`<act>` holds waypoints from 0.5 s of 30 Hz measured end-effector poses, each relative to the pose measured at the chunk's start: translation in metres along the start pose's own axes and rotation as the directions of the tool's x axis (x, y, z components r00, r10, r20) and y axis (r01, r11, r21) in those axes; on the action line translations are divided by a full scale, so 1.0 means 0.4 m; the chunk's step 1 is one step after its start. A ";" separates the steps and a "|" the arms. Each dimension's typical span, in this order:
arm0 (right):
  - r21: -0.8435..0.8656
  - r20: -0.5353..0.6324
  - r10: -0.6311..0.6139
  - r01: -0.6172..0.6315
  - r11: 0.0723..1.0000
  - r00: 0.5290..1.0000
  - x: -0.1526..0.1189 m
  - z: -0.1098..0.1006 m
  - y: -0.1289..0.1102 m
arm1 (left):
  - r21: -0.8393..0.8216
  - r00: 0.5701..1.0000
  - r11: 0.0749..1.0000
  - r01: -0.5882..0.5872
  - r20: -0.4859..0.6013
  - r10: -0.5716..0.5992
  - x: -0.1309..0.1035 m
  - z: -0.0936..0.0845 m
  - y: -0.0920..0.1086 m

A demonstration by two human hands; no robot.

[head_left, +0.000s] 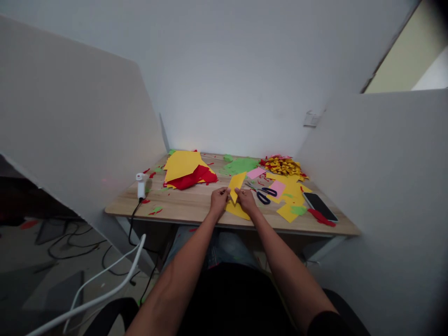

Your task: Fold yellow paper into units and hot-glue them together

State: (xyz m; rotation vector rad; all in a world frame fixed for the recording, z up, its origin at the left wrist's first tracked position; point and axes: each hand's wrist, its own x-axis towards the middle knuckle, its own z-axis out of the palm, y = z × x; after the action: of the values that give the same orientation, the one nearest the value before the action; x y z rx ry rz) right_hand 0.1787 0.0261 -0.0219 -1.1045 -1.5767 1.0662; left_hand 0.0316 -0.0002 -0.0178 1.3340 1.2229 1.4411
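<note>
Between my two hands I hold up a small piece of yellow paper [237, 183], tilted above the front of the table. My left hand [220, 199] pinches its left edge, while my right hand [246, 199] grips the right edge with fingers closed. Beneath them another yellow sheet [238, 211] lies flat near the table's front edge. Just right of my right hand rest dark-handled scissors [263, 192], blades pointing toward the paper. Pink paper [278, 187] and more yellow sheets [287, 212] lie beyond the scissors.
Yellow sheets [184, 164] and red material [196, 178] are piled at back left. Green scraps [241, 165] lie at the back. A yellow-and-red heap [283, 166] and a phone-like tablet [320, 206] are on the right. A white corded device [140, 186] stands left. Partitions flank the table [182, 205].
</note>
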 end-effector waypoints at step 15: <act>0.094 -0.381 -0.053 0.095 0.991 0.923 0.021 -0.018 0.011 | 0.142 0.981 0.990 0.015 0.187 -0.042 -0.024 0.011 0.006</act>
State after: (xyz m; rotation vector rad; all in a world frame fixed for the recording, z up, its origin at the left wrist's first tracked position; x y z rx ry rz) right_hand 0.1848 0.0362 -0.0230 -1.0900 -1.2269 0.8206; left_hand 0.0374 -0.0095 -0.0175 1.5053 1.2294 1.1954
